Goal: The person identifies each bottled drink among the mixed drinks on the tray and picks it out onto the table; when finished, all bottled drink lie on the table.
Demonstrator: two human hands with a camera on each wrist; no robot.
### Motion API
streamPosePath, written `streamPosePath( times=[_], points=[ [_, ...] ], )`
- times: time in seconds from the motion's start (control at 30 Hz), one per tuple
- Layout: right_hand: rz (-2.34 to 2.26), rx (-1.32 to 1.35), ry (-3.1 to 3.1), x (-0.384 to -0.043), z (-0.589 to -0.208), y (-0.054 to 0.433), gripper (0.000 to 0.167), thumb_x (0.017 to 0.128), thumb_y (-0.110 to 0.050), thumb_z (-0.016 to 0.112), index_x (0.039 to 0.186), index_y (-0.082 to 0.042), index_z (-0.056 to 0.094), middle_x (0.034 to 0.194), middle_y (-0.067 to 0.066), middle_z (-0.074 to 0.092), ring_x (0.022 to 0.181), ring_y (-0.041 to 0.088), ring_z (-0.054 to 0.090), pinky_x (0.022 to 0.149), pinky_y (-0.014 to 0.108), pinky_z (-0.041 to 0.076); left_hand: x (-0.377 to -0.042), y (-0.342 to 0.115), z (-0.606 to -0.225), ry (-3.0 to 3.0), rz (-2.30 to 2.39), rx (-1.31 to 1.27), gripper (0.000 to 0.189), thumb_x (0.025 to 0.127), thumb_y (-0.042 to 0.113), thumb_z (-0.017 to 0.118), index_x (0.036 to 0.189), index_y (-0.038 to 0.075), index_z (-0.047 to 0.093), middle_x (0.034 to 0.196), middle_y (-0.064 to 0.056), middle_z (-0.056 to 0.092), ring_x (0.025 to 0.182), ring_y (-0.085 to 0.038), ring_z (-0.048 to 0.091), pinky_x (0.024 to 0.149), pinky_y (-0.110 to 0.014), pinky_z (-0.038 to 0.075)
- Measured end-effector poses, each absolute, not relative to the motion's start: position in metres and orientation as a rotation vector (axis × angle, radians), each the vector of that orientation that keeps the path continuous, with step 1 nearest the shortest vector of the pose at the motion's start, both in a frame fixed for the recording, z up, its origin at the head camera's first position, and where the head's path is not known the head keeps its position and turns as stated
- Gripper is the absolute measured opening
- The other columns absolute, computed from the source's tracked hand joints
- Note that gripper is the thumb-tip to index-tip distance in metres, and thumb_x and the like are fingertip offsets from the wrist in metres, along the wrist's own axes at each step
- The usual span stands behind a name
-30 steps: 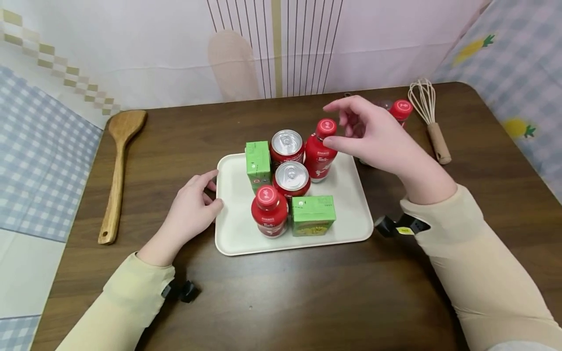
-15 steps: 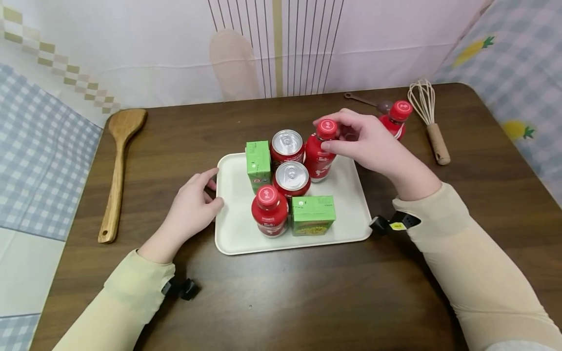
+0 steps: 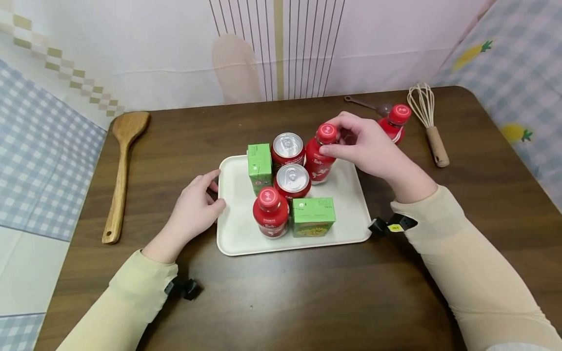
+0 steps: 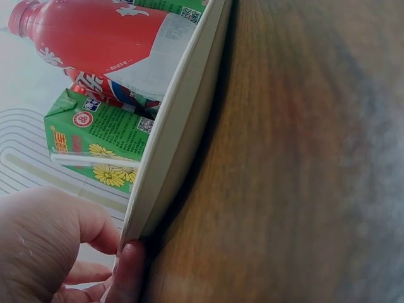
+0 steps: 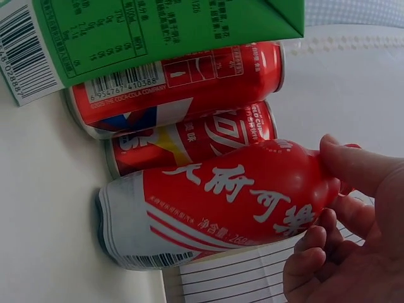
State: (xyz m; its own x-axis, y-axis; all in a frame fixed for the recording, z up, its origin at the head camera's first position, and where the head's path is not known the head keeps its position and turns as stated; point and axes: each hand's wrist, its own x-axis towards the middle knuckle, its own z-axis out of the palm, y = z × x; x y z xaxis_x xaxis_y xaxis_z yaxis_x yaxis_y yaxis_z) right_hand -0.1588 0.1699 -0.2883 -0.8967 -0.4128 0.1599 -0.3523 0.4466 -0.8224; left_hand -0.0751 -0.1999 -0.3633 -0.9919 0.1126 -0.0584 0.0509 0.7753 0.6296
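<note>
My right hand (image 3: 366, 146) holds a red soda bottle (image 5: 240, 202) by its neck, thumb on the near side and fingers behind. The bottle stands at the back right of a cream tray (image 3: 351, 214), close beside two red soda cans (image 3: 292, 178). My left hand (image 3: 195, 207) touches the tray's left edge; the thumb and index fingertips lie apart along the rim. Also on the tray are a second red bottle (image 3: 270, 214) at the front and two green drink cartons (image 3: 313, 217), one with a straw (image 4: 95, 161) on its side.
Behind my right hand stands another red bottle (image 3: 394, 122) on the table, near a brown measuring spoon (image 3: 366, 104). A whisk (image 3: 430, 124) lies at the far right. On the left is a wooden spatula (image 3: 120, 175). Patterned cloth (image 3: 175, 53) hangs behind the table.
My right hand has come down and closed its fingers round the neck of the back right bottle, uncovering the measuring spoon behind. My left hand stays at the tray edge.
</note>
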Motion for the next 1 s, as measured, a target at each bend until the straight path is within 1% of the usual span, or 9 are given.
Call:
streamPosePath(
  times=[0.13,0.2,0.37,0.5,0.63,0.77,1.0],
  points=[
    [-1.426,-0.674,2.638,-0.1601,-0.2859,0.1696,0.031,0.089,-0.015,0.08,0.118,-0.012,0.07,0.101,0.003,0.064,0.086,0.024,0.054,0.07,0.025,0.046,-0.0759,-0.1999,-0.3627,2.881,1.004,0.137,0.068,0.085,0.009,0.059,0.152,0.001,0.047,0.113,-0.013,0.058,0.077,-0.02,0.068,0.074,-0.034,0.056],
    [-1.406,-0.678,2.637,-0.1605,-0.2852,0.1714,0.034,0.09,-0.016,0.079,0.123,-0.014,0.07,0.105,0.002,0.064,0.088,0.023,0.054,0.071,0.025,0.046,-0.0768,-0.1995,-0.3635,2.882,0.998,0.142,0.068,0.085,0.009,0.059,0.152,0.001,0.047,0.113,-0.012,0.058,0.077,-0.02,0.068,0.074,-0.035,0.057],
    [-1.431,-0.748,2.577,-0.1601,-0.2866,0.1768,0.038,0.093,-0.011,0.075,0.13,-0.015,0.071,0.112,0.001,0.063,0.094,0.022,0.057,0.077,0.023,0.049,-0.078,-0.1986,-0.3659,2.877,1.001,0.145,0.068,0.085,0.009,0.058,0.152,0.001,0.047,0.113,-0.012,0.058,0.078,-0.02,0.068,0.075,-0.036,0.057],
    [-1.488,-0.765,2.551,-0.1603,-0.2888,0.175,0.033,0.091,-0.009,0.076,0.124,-0.011,0.073,0.11,0.002,0.064,0.093,0.021,0.059,0.078,0.021,0.05,-0.0757,-0.2004,-0.3646,2.879,1.007,0.141,0.069,0.084,0.008,0.058,0.152,0.001,0.047,0.113,-0.013,0.058,0.077,-0.02,0.068,0.074,-0.035,0.057],
    [-1.496,-0.729,2.577,-0.161,-0.2906,0.1713,0.03,0.09,-0.01,0.078,0.119,-0.009,0.072,0.105,0.002,0.064,0.088,0.023,0.055,0.073,0.023,0.047,-0.0743,-0.2016,-0.364,2.886,1.0,0.14,0.068,0.084,0.008,0.058,0.151,0.0,0.047,0.112,-0.013,0.058,0.077,-0.021,0.068,0.074,-0.036,0.057],
    [-1.475,-0.659,2.602,-0.1585,-0.2888,0.17,0.031,0.089,-0.012,0.08,0.118,-0.009,0.069,0.101,0.004,0.063,0.085,0.025,0.053,0.068,0.025,0.045,-0.075,-0.1997,-0.3636,2.886,1.0,0.146,0.067,0.085,0.008,0.058,0.151,-0.001,0.047,0.112,-0.013,0.059,0.078,-0.021,0.068,0.075,-0.036,0.057],
    [-1.441,-0.626,2.635,-0.1577,-0.2903,0.1691,0.035,0.086,-0.016,0.083,0.116,-0.011,0.066,0.098,0.005,0.063,0.082,0.024,0.052,0.067,0.025,0.044,-0.0753,-0.1989,-0.3655,2.87,0.998,0.146,0.068,0.086,0.008,0.058,0.152,0.002,0.046,0.113,-0.013,0.058,0.078,-0.021,0.068,0.072,-0.034,0.057]
  ],
)
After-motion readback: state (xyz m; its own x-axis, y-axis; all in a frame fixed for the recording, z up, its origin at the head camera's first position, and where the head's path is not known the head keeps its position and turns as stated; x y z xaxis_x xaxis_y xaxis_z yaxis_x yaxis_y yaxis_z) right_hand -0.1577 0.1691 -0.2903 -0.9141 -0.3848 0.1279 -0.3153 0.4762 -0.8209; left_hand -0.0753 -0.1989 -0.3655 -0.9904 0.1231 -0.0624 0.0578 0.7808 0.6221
